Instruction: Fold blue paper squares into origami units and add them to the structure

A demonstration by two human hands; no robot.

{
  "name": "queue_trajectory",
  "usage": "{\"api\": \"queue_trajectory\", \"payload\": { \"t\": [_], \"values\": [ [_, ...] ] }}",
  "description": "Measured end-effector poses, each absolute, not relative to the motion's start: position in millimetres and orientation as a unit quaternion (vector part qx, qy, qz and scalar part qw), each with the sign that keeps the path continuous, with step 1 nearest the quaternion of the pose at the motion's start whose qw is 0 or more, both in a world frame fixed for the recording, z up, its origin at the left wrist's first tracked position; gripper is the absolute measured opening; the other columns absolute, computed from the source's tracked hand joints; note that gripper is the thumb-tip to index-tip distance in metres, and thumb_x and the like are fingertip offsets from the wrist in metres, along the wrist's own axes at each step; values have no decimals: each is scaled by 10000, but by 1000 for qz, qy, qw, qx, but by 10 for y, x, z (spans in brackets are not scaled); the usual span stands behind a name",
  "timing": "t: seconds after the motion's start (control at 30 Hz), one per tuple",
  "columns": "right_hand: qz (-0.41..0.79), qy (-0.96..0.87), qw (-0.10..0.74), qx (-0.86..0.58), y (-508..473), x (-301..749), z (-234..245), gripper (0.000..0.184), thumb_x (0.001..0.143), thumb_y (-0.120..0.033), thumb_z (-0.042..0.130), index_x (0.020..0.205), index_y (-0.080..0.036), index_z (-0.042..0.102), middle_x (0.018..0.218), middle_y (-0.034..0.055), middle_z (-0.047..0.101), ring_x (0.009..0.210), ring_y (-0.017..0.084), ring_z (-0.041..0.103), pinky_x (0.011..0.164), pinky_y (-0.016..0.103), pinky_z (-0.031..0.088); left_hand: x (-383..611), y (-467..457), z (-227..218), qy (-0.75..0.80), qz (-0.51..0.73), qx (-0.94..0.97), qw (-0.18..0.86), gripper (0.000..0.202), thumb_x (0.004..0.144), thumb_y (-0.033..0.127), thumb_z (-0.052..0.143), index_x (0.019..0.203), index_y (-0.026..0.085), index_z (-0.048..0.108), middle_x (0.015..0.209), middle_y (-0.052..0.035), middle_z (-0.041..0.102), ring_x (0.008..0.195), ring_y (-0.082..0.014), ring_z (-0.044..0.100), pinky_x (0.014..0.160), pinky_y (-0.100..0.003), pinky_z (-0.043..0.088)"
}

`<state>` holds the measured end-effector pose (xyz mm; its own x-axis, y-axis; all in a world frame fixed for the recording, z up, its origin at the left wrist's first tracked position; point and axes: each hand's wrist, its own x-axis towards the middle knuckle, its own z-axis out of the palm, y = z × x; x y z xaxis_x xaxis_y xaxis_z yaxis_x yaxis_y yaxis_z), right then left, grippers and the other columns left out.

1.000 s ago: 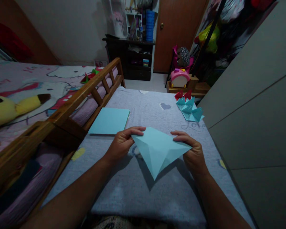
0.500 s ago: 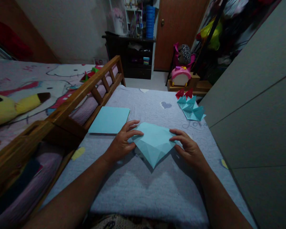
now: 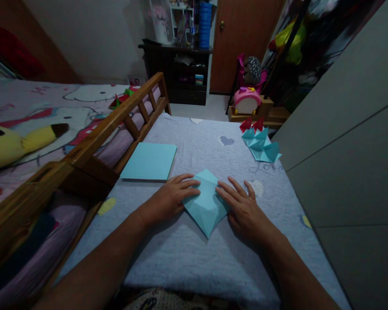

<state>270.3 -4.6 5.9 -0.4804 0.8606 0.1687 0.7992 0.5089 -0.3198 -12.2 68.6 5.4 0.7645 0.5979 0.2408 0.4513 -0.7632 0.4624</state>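
Note:
A light-blue sheet of origami paper (image 3: 207,206), folded to a diamond with creases across it, lies on the bed sheet in front of me. My left hand (image 3: 177,191) rests on its left side, fingers stretched out over the edge. On the opposite side my right hand (image 3: 241,204) lies with fingers spread, their tips on the paper. Both thumbs are mostly hidden. Beyond my left hand sits a stack of light-blue square paper (image 3: 150,161). Folded light-blue paper pieces (image 3: 261,146) stand at the far right of the bed, with red folded paper (image 3: 252,125) behind them.
A wooden bed rail (image 3: 116,125) runs along the left, beside another bed with a yellow plush toy (image 3: 16,146). A pale cabinet panel (image 3: 349,150) borders the right. A dark shelf (image 3: 176,77) and a pink toy case (image 3: 247,101) stand beyond the bed's far end.
The paper has gone from a wider, lifted shape to a narrower diamond lying flatter. My hands have moved closer together, and their fingers now press on its top instead of holding its side corners.

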Motion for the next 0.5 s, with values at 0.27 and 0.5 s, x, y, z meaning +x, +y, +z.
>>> {"api": "queue_trajectory", "payload": {
  "t": [0.27,0.5],
  "values": [
    [145,-855,149,-476,-45,2711,91,664,755,-28,487,1364,-277,568,1434,41,608,1375,293,485,1168,641,242,-83,632,107,270,159,925,214,290,810,81,566,1045,195,692,1099,-101,712,1046,-257,646,941,-439,507],
    [162,-850,204,-457,-21,2704,141,455,749,-57,514,1165,-185,648,1195,115,696,1114,276,601,1015,508,420,-90,627,141,279,174,915,234,229,809,81,543,956,179,688,1037,-100,697,997,-232,632,882,-385,518]
  ]
}}
